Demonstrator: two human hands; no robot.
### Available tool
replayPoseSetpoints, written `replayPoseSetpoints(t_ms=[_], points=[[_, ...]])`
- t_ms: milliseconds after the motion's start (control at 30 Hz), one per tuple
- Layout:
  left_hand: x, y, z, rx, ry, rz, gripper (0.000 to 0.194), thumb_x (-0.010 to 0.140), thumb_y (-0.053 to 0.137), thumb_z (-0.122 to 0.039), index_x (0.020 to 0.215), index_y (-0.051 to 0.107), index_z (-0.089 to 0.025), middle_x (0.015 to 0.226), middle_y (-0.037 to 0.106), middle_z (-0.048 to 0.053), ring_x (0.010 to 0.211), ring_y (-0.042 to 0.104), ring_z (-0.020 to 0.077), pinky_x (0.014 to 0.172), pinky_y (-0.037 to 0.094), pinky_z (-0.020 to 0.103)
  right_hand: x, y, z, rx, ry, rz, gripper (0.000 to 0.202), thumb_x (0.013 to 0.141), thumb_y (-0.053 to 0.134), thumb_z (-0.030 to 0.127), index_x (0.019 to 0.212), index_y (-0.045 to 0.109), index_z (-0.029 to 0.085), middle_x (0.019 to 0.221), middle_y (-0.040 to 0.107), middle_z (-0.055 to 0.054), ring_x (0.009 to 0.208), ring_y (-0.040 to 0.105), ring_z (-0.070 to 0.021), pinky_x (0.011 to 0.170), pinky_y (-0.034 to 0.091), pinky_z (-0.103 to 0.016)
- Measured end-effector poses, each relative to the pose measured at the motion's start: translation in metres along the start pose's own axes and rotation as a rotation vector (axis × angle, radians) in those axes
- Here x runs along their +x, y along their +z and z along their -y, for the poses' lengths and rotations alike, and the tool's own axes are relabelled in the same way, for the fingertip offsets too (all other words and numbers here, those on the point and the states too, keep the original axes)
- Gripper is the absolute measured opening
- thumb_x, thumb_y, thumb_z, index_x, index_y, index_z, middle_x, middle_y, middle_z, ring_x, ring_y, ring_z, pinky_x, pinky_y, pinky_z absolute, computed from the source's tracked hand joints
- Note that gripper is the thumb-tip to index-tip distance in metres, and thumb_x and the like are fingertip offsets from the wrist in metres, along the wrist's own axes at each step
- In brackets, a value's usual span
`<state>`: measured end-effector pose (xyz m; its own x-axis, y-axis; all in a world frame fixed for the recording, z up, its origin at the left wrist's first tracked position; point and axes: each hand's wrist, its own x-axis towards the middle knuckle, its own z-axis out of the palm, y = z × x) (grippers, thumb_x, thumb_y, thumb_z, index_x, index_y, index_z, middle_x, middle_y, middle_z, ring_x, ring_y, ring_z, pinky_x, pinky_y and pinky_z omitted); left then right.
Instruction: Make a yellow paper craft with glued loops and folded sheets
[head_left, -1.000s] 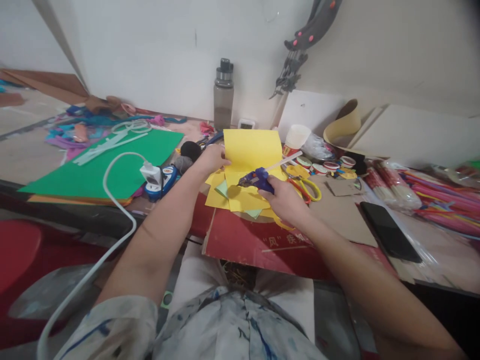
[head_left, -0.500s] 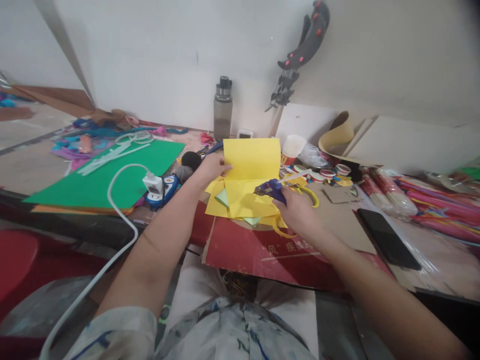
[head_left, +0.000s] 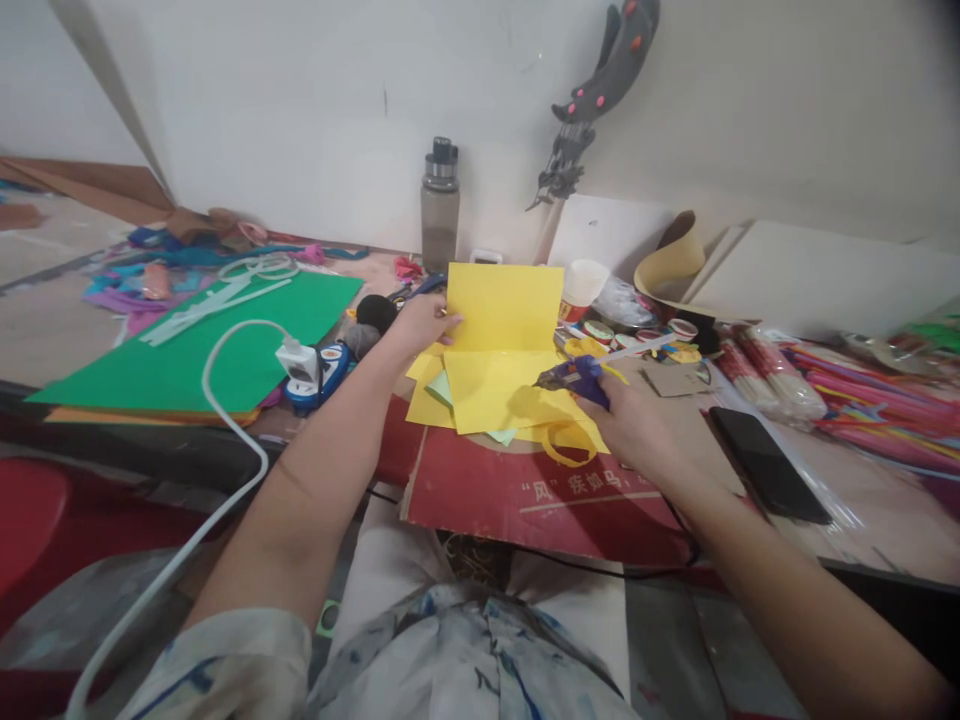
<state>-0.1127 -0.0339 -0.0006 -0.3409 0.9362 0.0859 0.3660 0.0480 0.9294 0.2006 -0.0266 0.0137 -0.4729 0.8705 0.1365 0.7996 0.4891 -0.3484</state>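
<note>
A folded sheet of yellow paper (head_left: 504,308) has its back half raised and its front half lying towards me. My left hand (head_left: 427,322) pinches the raised half at its left edge. In my right hand (head_left: 628,420) is a blue glue gun (head_left: 577,380), with a pale glue stick (head_left: 637,348) poking out of its back. The gun's nozzle points left, over the right side of the lower half; I cannot tell whether it touches. Below it lies a curled yellow paper strip (head_left: 570,445). More yellow paper and pale green pieces (head_left: 501,437) stick out underneath.
A red cardboard sheet (head_left: 480,490) lies under the work. Green sheets (head_left: 195,370), a white plug (head_left: 300,362) and its cable are on the left. Behind stands a water bottle (head_left: 440,215); a phone (head_left: 765,465) and colourful pipe cleaners (head_left: 862,400) lie right.
My right hand has drawn the glue gun to the right, away from the paper's middle. The left hand still holds the raised half. The whole view has shifted slightly.
</note>
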Motion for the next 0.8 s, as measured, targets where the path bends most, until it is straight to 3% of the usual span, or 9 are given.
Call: replayPoseSetpoints(t_ms=[167,300,500,800], points=[[0.001,-0.002,0.003,-0.009,0.023,-0.013,0.018,0.078,0.073,-0.023,0.091,0.073,-0.012,0.094,0.073,0.011,0.075,0.07,0.0174,0.066,0.061,0.03,-0.006,-0.003,-0.002,-0.006,-0.001,0.024,0.022,0.092,0.051,0.028,0.106,0.061,0.014,0.1,0.069,-0.013,0.087,0.063,-0.023,0.071,0.042,-0.029],[0.001,-0.006,0.003,-0.002,0.026,0.01,0.016,0.08,0.068,-0.019,0.093,0.073,-0.011,0.092,0.074,0.01,0.075,0.07,0.0171,0.063,0.059,0.026,0.007,0.004,0.008,-0.023,0.034,0.024,0.022,0.091,0.053,0.029,0.106,0.062,0.014,0.101,0.07,-0.014,0.091,0.064,-0.0241,0.073,0.043,-0.028],[0.004,-0.013,0.007,0.052,0.042,-0.052,0.016,0.078,0.07,-0.021,0.09,0.073,-0.011,0.09,0.074,0.011,0.069,0.07,0.0169,0.063,0.06,0.029,0.03,0.019,0.024,-0.028,-0.009,0.004,0.027,0.09,0.054,0.028,0.113,0.061,0.015,0.102,0.071,-0.013,0.092,0.065,-0.0243,0.076,0.044,-0.029],[0.003,-0.014,0.001,0.055,0.001,-0.085,0.014,0.079,0.069,-0.018,0.09,0.072,-0.01,0.092,0.074,0.01,0.072,0.071,0.0168,0.064,0.059,0.025,0.015,0.002,0.004,-0.028,0.023,0.026,0.028,0.09,0.053,0.031,0.11,0.063,0.014,0.1,0.071,-0.014,0.089,0.064,-0.0247,0.073,0.044,-0.029]])
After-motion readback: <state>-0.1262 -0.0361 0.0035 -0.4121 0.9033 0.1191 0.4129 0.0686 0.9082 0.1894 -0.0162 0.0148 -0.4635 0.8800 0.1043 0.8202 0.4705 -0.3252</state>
